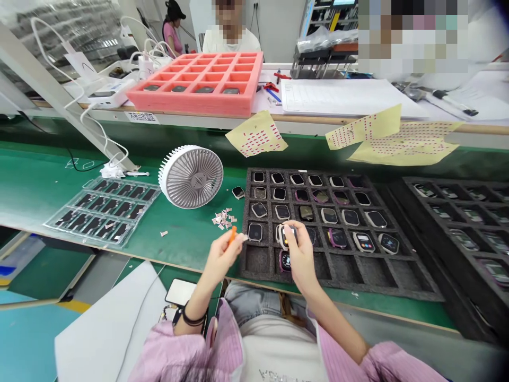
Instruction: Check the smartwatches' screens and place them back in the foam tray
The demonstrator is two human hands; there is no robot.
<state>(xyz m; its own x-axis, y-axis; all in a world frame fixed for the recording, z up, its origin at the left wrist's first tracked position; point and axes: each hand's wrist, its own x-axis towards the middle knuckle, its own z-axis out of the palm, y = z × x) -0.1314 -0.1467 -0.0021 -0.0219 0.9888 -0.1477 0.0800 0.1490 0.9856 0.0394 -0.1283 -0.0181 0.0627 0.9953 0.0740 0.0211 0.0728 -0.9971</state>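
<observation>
My left hand [225, 253] is closed around a thin orange tool [233, 233], with a small pale piece at its fingertips. It hovers between the pile of small pinkish pieces [224, 218] and the dark foam tray [345, 273]. Over the tray's fourth row, my right hand [300, 252] grips a watch [283, 236] with a pale case and a lit screen. Just below that, a purple watch [284, 261] sits in the front row, partly hidden by my right hand. Other watch bodies fill most compartments of the rows behind.
A white fan [191, 178] stands behind the pile. To its left lies a clear tray of black parts [105, 209]. A loose watch [238, 192] is beside the foam tray; another foam tray [473, 228] is at right. A pink foam box [191, 103] rests on the shelf.
</observation>
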